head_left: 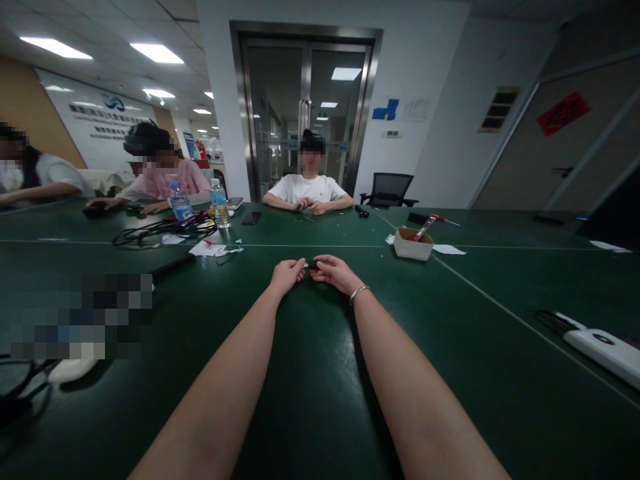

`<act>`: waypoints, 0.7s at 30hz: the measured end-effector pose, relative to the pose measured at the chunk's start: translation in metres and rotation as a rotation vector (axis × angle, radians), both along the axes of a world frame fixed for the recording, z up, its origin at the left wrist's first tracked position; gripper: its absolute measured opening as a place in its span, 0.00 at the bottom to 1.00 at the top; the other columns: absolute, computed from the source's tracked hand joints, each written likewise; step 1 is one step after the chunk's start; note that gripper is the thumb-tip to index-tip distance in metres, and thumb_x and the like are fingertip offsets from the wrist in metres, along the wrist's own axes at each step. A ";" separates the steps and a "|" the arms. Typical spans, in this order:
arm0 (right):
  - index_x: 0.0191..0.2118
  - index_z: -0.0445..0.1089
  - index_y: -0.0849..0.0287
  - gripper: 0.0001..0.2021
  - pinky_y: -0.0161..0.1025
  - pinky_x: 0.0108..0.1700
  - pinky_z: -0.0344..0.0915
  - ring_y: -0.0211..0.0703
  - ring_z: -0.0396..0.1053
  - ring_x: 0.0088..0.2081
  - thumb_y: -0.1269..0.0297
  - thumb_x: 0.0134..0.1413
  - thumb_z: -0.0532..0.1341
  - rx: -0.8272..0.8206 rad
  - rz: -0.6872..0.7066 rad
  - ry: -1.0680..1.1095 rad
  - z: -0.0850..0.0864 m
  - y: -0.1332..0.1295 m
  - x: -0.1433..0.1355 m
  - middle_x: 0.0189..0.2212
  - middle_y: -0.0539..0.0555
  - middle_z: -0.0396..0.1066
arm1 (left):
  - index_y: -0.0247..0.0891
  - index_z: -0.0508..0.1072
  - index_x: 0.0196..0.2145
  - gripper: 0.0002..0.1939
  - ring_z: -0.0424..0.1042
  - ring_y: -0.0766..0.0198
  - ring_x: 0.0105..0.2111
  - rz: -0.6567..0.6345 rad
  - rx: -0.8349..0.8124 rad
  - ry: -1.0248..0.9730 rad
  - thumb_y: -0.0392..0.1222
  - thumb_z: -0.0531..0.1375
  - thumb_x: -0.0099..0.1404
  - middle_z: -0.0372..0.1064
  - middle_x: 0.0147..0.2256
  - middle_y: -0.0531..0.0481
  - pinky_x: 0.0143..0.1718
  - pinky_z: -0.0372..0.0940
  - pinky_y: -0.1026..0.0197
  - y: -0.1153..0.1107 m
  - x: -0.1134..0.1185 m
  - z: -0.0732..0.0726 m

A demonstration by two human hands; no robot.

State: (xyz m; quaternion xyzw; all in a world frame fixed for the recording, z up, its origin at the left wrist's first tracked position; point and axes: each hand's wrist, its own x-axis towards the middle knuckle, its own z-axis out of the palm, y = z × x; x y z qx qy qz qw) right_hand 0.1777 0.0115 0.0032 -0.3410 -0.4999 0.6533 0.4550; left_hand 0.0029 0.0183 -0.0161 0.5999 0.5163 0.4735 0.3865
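Over the dark green table [310,373], my two hands meet in front of me. The fingers of my right hand [336,273] are closed on a small black object [313,265], whose kind is too small to make out. A short pale tip sticks out of its left end. My left hand [287,277] pinches that pale tip between thumb and finger. Both forearms stretch forward above the tabletop, and a silver bracelet [359,293] circles my right wrist.
Ahead right stands a small open box [413,245] with a tube-like item in it. Two water bottles [220,203], tangled black cables [160,230] and paper scraps [207,249] lie ahead left. A white device [605,352] rests at right. A person [310,190] sits opposite; two others sit left.
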 end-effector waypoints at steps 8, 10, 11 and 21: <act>0.35 0.65 0.63 0.04 0.33 0.27 0.72 0.37 0.72 0.22 0.69 0.56 0.61 -0.060 -0.049 -0.025 0.003 0.001 -0.004 0.21 0.55 0.72 | 0.34 0.72 0.30 0.13 0.65 0.70 0.22 -0.074 0.007 -0.142 0.46 0.64 0.51 0.68 0.23 0.52 0.26 0.60 0.66 0.000 0.000 -0.001; 0.34 0.64 0.63 0.05 0.33 0.26 0.72 0.37 0.72 0.21 0.68 0.56 0.61 -0.061 -0.054 -0.034 0.004 0.001 -0.004 0.21 0.54 0.72 | 0.34 0.72 0.33 0.15 0.66 0.69 0.25 -0.082 0.027 -0.190 0.44 0.66 0.49 0.69 0.25 0.51 0.27 0.62 0.66 -0.003 0.001 0.001; 0.34 0.64 0.63 0.05 0.33 0.26 0.72 0.37 0.72 0.21 0.67 0.56 0.61 -0.062 -0.056 -0.038 0.004 0.001 -0.005 0.20 0.54 0.72 | 0.34 0.72 0.34 0.16 0.67 0.69 0.26 -0.082 0.032 -0.213 0.45 0.66 0.49 0.69 0.26 0.51 0.28 0.62 0.65 -0.004 0.001 0.002; 0.34 0.64 0.63 0.05 0.33 0.26 0.72 0.37 0.72 0.21 0.67 0.57 0.60 -0.060 -0.042 -0.058 0.004 0.001 -0.005 0.21 0.54 0.72 | 0.35 0.71 0.33 0.14 0.70 0.66 0.30 -0.026 -0.021 -0.294 0.43 0.65 0.50 0.70 0.30 0.49 0.34 0.64 0.63 -0.005 0.003 0.008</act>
